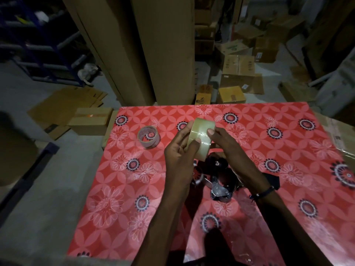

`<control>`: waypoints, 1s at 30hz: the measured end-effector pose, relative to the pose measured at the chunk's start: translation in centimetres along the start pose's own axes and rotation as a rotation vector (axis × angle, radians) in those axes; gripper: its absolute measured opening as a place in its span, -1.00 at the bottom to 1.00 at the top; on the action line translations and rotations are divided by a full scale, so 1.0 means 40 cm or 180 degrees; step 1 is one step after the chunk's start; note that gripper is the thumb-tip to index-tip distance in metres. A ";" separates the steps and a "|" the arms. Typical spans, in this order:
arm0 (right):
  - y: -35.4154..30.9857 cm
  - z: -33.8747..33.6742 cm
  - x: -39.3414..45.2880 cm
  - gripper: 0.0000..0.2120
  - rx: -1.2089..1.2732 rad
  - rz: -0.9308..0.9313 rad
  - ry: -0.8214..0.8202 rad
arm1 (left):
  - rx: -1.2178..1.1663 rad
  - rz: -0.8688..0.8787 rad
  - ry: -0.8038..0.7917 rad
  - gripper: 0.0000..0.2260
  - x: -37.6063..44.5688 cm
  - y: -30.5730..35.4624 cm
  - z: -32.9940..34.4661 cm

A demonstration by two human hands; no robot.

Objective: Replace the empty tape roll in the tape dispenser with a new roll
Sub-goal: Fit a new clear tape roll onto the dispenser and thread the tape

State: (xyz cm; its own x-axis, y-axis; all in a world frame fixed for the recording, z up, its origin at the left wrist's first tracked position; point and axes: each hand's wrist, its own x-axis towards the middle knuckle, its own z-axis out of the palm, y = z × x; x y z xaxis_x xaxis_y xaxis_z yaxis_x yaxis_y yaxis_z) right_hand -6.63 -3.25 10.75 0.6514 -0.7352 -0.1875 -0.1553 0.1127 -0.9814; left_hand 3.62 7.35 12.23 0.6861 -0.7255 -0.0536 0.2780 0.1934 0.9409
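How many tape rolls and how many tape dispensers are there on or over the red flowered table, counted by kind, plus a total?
Full tape rolls: 1, the new tape roll held by the left hand and the right hand.
Empty tape rolls: 1, the empty tape roll lying on the table.
Tape dispensers: 1, the tape dispenser under the hands.
Total: 3.

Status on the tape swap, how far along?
Done: empty roll sits on the table, off the dispenser. In hand: left hand and right hand grip the new roll above the dispenser. Left: seat it on the hub and thread the tape.
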 end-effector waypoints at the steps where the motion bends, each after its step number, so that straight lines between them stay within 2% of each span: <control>1: -0.001 -0.001 0.000 -0.46 0.0048 -0.0030 -0.0005 | 0.0039 0.0019 -0.0008 -0.65 0.000 -0.002 -0.001; 5: -0.015 0.009 -0.001 -0.71 0.0356 -0.0103 0.0149 | 0.0346 0.0224 -0.0071 -0.71 0.001 -0.008 -0.011; 8: -0.015 0.017 -0.003 -0.74 0.0357 -0.0107 0.0107 | 0.0310 0.0220 0.0047 -0.76 0.003 -0.005 -0.017; 12: -0.010 0.014 -0.009 -0.62 0.0287 -0.0132 -0.0004 | 0.0226 0.0178 0.0172 -0.80 0.006 -0.001 -0.021; 18: -0.027 0.020 -0.013 -0.71 0.0375 -0.0172 -0.0029 | 0.0348 0.0243 -0.0209 -0.59 -0.005 0.003 -0.034; 23: -0.027 0.026 -0.024 -0.48 0.0438 -0.0056 -0.0143 | 0.0244 0.0270 0.0000 -0.65 -0.006 0.007 -0.025; 30: -0.032 0.033 -0.015 -0.49 0.0482 0.0043 -0.0025 | 0.0340 0.0319 -0.0350 -0.56 0.003 -0.007 -0.038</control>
State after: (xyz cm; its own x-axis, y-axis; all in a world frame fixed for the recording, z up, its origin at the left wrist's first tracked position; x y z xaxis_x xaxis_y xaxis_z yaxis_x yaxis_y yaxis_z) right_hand -5.84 -2.08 12.08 0.6559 -0.7278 -0.2004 -0.0506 0.2224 -0.9736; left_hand 4.64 8.23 11.45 0.6275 -0.7751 0.0736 0.1350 0.2014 0.9702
